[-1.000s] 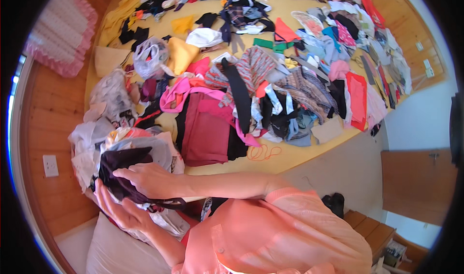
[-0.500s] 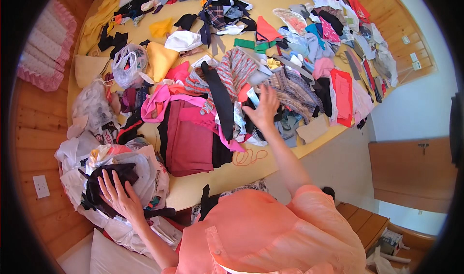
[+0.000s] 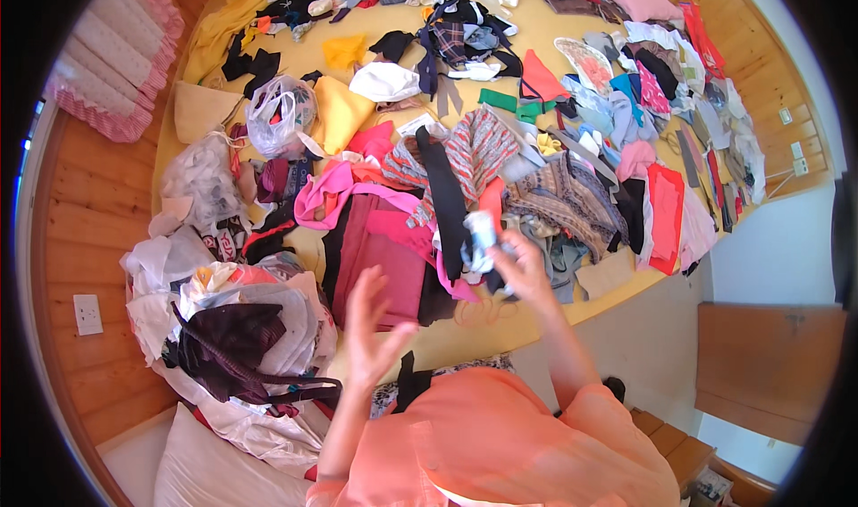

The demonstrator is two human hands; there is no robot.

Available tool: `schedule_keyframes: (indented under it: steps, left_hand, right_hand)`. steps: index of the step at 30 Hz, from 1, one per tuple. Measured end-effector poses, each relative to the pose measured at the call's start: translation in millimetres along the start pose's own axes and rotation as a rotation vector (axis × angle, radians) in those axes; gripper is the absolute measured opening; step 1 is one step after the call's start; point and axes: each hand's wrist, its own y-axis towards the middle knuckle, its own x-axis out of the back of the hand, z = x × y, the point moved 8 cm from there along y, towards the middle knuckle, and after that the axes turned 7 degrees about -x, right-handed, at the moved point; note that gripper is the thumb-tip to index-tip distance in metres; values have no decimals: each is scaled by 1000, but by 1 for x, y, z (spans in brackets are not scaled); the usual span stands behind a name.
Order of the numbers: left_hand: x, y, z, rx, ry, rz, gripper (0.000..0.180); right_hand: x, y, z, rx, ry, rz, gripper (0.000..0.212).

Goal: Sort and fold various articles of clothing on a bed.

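Lifting away from the dark purple strapped fabric bundle (image 3: 239, 333), your left hand (image 3: 368, 339) is hovering empty, fingers spread, near the folded maroon cloth (image 3: 359, 243); your right hand (image 3: 525, 273) is grasping a crumpled pale-blue-and-white piece (image 3: 480, 237) beside the long black cloth strip (image 3: 438, 181), so the bundle is lying untouched.

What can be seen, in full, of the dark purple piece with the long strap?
The dark purple piece looks like soft cloth, crumpled, with finely ribbed or striped areas. Its long, dark strap crosses the left and lower part and stretches out to the right. It lies loosely on a pale heap at the lower left of the view. Neither hand touches it; the left hand is apart, to its right.
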Motion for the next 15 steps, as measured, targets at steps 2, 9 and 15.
schedule_keyframes:
  steps: [2,9,15]
  left_hand:
    - [-31,5,17,-98,5,131,95]
    - [-28,-18,108,235,-96,-156,28]
    - [-12,-8,71,201,-32,-277,26]
  right_hand:
    - [-44,-11,5,85,-83,189,16]
    - [-74,15,6,186,-136,142,21]
    - [-13,95,-89,-113,-489,-397,31]
